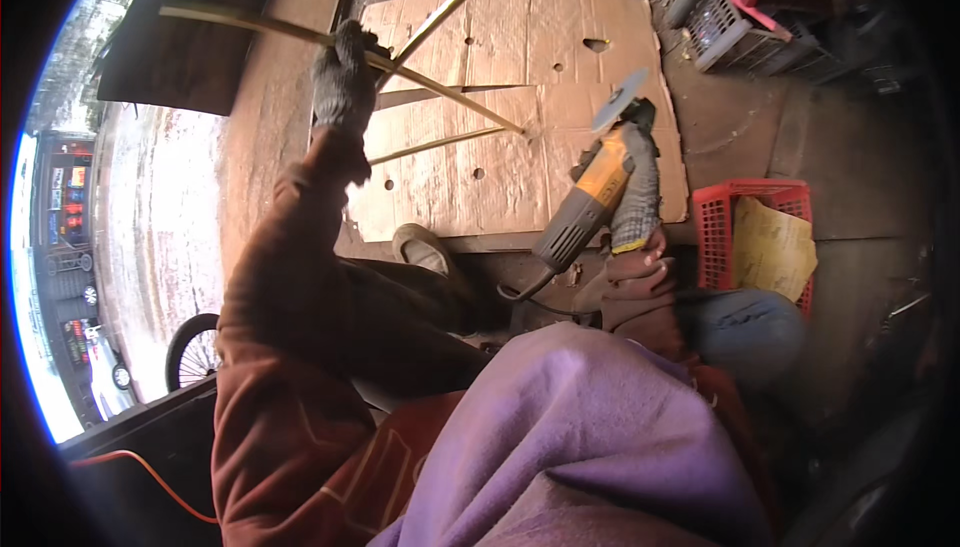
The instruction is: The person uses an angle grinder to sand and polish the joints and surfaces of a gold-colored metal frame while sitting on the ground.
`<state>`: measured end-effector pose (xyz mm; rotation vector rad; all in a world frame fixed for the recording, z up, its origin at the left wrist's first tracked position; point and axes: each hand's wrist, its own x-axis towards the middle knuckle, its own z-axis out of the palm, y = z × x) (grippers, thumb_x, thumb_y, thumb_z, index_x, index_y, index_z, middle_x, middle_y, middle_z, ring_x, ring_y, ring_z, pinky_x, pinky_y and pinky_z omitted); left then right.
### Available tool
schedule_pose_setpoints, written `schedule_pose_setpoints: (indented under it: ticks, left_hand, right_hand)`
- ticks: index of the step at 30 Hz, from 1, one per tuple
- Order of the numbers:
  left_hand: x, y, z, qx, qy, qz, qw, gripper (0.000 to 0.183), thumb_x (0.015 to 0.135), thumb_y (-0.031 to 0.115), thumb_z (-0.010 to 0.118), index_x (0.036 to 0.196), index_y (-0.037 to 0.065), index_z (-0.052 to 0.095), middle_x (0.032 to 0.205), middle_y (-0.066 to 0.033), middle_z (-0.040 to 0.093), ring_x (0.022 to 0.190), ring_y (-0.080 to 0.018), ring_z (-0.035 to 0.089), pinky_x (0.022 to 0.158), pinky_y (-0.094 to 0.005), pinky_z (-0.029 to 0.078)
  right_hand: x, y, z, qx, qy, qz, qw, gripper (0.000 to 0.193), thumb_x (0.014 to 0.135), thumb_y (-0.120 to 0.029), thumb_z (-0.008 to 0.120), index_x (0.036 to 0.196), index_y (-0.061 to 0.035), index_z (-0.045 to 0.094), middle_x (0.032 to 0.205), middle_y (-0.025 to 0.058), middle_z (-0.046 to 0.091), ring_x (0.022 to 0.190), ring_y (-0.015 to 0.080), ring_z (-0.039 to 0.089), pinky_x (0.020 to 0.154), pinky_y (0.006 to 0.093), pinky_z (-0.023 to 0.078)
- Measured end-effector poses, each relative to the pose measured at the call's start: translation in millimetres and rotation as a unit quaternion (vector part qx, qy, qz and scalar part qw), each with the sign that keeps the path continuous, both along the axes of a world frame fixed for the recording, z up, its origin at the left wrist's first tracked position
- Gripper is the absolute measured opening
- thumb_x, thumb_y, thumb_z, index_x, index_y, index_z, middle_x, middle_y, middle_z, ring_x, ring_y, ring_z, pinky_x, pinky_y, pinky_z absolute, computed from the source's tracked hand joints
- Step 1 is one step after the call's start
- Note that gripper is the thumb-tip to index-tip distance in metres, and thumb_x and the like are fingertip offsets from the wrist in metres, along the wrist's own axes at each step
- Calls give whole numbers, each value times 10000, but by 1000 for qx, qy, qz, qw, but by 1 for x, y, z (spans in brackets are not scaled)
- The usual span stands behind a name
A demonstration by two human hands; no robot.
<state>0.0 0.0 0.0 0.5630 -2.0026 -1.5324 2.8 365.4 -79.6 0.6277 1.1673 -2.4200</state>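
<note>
- While the left hand (345, 82), in a grey knitted glove, was closed around a long metal bar (452, 96) in the upper left of the frame, the right hand (640, 172), also gloved, was wrapped around a yellow and dark grey grinder (600, 177) right of the middle.
- The left fingers sat close to the spot where a second bar (455, 2) met the long one, probably because a grip there steadied both together.
- The right hand lay along the grinder's front part, with the round disc (618, 102) toward the top of the frame; that hold likely kept the fingers behind the disc. The disc stood apart from the bars, and whether it was spinning could not be told.
- Cardboard (420, 202) lay under the bars across the upper middle, perhaps as a work mat to protect the bars or the floor.
- The bars were thin, straight and dull gold, with brighter streaks where light caught them. The long one slanted from the upper left down to the middle; the second rose to the top edge; a shorter bar (440, 145) ran below, its right end near the long bar's end. How they were joined was hidden by the glove.
- A red basket (712, 237) holding a yellowish sheet (772, 247) stood at the right, beside the cardboard, seemingly within easy reach.
</note>
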Motion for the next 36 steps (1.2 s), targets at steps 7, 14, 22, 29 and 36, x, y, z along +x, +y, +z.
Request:
schedule_pose_setpoints:
  ticks: [7, 14, 22, 29, 36]
  left_hand:
    - [-56, -71, 168, -143, -28, -26, 989, 576, 993, 507, 482, 989, -42, 655, 821, -140, 688, 649, -206, 662, 609, -359, 516]
    - [-60, 18, 142, 52, -92, -232, 967, 561, 990, 493, 553, 1185, -30, 608, 878, -141, 651, 543, -193, 557, 460, -363, 492]
    - [-31, 100, 65, 12, -357, -308, 882, 541, 954, 532, 507, 875, 22, 672, 606, -118, 575, 420, -261, 551, 410, -430, 479]
    - [-34, 123, 24, -24, -447, -289, 846, 511, 972, 496, 440, 883, 39, 653, 680, -111, 594, 538, -277, 614, 493, -477, 516]
    - [-45, 145, -33, -159, -474, -290, 816, 501, 1008, 380, 396, 1148, -12, 676, 898, -190, 718, 784, -312, 724, 695, -453, 556]
  right_hand:
    - [9, -29, 97, -56, 92, -105, 989, 578, 887, -537, 677, 1128, -24, 565, 795, 90, 644, 628, 250, 672, 580, 400, 609]
    - [44, 76, 94, 44, 243, -122, 961, 427, 959, -475, 585, 967, -47, 591, 767, 80, 627, 608, 237, 605, 563, 358, 541]
    - [53, 89, 89, -19, 216, -150, 965, 285, 1032, -320, 469, 996, -56, 573, 788, 98, 596, 640, 236, 592, 608, 350, 535]
    - [66, 76, 115, -62, 232, -142, 960, 270, 1007, -334, 524, 1005, -72, 589, 816, 82, 631, 680, 235, 625, 653, 394, 555]
    - [53, 93, 84, 36, 194, -189, 962, 492, 966, -495, 538, 1073, -18, 590, 807, 119, 634, 657, 286, 612, 616, 413, 540]
